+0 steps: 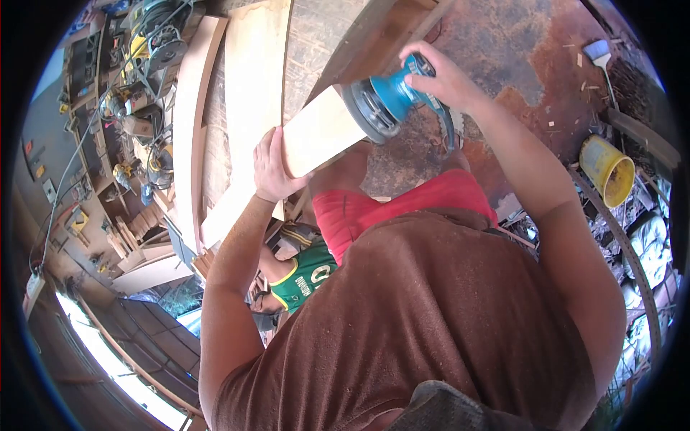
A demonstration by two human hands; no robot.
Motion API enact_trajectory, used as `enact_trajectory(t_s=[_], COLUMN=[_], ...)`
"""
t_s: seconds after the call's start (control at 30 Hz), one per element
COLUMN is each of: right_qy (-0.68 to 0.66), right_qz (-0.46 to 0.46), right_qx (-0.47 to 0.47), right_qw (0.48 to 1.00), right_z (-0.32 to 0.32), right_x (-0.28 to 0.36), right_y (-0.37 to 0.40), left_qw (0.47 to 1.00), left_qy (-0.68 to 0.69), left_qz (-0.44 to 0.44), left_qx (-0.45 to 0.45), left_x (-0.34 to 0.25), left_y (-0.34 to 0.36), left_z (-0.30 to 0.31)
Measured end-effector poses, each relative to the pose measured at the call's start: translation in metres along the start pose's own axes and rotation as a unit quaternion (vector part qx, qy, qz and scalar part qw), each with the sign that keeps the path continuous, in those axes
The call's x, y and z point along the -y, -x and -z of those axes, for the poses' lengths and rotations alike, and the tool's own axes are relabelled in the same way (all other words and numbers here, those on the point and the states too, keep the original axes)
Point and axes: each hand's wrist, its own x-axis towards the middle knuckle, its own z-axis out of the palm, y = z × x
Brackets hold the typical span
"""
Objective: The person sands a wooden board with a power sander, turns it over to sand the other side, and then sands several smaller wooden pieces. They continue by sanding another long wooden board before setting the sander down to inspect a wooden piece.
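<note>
A blue-green power sander has its round black pad against the upper right end of a pale wooden board. Wrapped round the sander's handle is my right hand. The board's lower left end is gripped by my left hand, its fingers over the edge and the thumb along the near end. The board lies slanted above my legs, and the sander hides its far end.
Long pale planks lie beyond my left hand. Power tools and cables crowd a bench at the left. A person in a green jersey is below. A yellow bucket and a brush are at the right.
</note>
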Motion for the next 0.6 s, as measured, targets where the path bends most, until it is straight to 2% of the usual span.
enact_trajectory(t_s=[0.17, 0.43, 0.6], right_qy=[-0.030, 0.019, -0.008], right_qz=[0.012, 0.017, -0.004], right_qx=[0.001, 0.013, 0.017], right_qw=[0.999, 1.000, 1.000], right_z=[-0.002, -0.001, 0.000], right_x=[0.005, 0.017, 0.022], right_y=[-0.027, 0.012, -0.008], left_qw=[1.000, 1.000, 1.000], left_qy=[0.017, 0.008, 0.011], left_qz=[-0.009, 0.001, 0.000], left_qx=[-0.007, 0.008, 0.011], left_x=[0.005, 0.006, 0.007], left_y=[0.001, 0.001, -0.001], left_z=[-0.002, 0.001, 0.000])
